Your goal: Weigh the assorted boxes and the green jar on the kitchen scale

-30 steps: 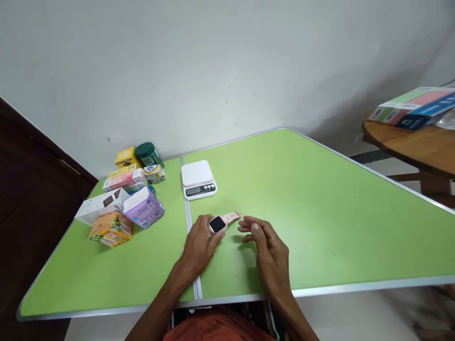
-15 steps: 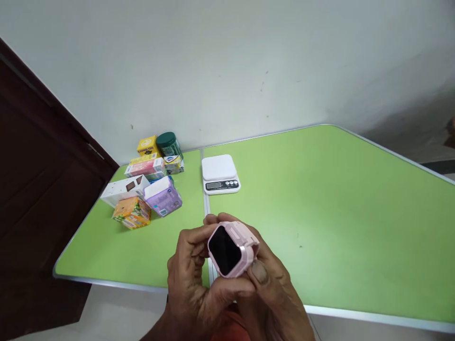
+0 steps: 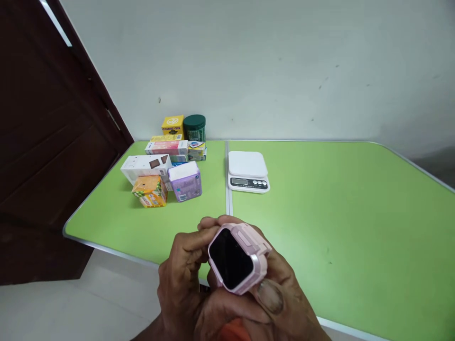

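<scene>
A pink smartwatch (image 3: pixel 237 258) with a black screen is held up close in front of me, above the near edge of the green table (image 3: pixel 337 222). My left hand (image 3: pixel 183 279) grips its left side, fingers curled behind it. My right hand (image 3: pixel 284 298) holds its right and lower side, thumb pressed at the watch's lower corner. A white digital kitchen scale (image 3: pixel 248 171) stands on the table beyond the watch, near the centre seam.
A cluster of small boxes sits at the table's back left: a purple pack (image 3: pixel 185 181), an orange box (image 3: pixel 150 191), a white box (image 3: pixel 145 167), a yellow box (image 3: pixel 172 125) and a green jar (image 3: pixel 194 127). A dark brown door (image 3: pixel 46 142) stands at left; a white wall behind.
Both hands picked the watch up from the table and brought it close to me. My view swung left, so the door shows more and the wooden side table is gone.
</scene>
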Available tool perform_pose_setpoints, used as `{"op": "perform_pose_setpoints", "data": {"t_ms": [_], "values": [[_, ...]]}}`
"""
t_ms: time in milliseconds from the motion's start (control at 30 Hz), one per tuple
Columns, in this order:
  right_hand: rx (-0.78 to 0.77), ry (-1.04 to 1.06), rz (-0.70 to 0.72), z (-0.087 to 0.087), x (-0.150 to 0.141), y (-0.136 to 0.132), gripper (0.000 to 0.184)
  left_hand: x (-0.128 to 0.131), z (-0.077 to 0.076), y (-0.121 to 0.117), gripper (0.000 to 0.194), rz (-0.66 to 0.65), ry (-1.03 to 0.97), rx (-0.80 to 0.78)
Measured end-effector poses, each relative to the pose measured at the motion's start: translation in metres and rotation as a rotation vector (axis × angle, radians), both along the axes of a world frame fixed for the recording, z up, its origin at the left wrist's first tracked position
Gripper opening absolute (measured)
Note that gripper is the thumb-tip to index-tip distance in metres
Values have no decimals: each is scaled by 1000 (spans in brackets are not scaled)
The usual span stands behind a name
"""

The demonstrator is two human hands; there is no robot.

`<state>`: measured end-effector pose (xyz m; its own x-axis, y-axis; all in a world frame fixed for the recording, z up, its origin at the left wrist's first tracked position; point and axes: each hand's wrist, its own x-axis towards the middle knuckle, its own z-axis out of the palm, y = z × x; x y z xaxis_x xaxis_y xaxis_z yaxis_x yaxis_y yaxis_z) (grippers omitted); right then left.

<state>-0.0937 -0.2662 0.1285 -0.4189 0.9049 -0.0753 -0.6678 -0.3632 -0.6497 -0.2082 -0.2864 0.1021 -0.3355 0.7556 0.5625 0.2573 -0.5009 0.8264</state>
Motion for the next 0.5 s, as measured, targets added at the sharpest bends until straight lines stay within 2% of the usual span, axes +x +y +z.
{"op": "perform_pose_setpoints", "data": {"t_ms": [133,233,367,500], "values": [[-35,6,85,-3,-14,6,56,-9,5,0,58,-9,-34,-30],[-54,3,115,-3,-22,8,54,-15,3,-1,59,20,-54,-46],[-69,-4,164,-5,-29,10,59,-18,-3,-5,59,48,-63,-46],[-86,7,198,-9,-32,14,66,-18,-2,-5,58,61,-58,-65]]}}
